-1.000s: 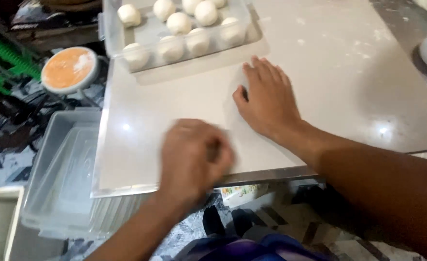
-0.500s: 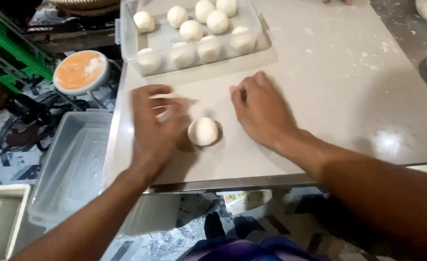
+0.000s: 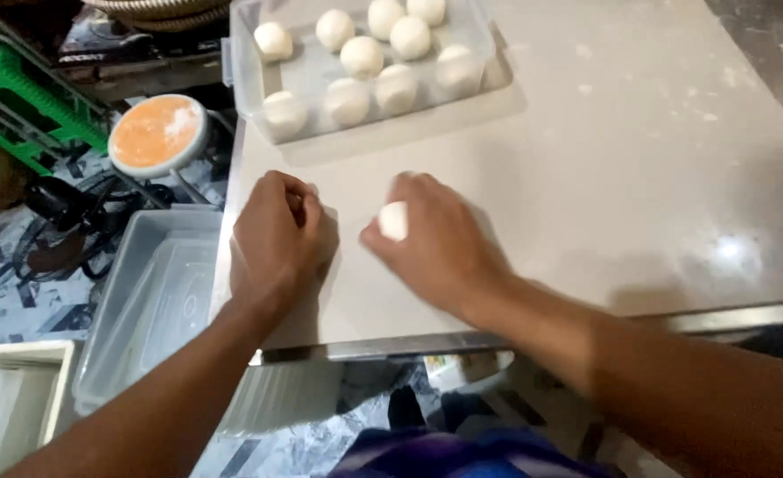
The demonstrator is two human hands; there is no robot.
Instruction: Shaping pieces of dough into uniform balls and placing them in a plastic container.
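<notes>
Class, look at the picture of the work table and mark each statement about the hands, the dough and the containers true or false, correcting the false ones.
1. The right hand holds a dough ball. True.
2. The clear tray at the far side of the white table holds no dough. False: nine dough balls sit in it.
3. The left hand rests curled on the table near its left edge. True.
4. The round orange lid lies on the table between the hands. False: it sits off the table, to its left.
5. A clear plastic bin stands below the table's left edge. True.
</notes>
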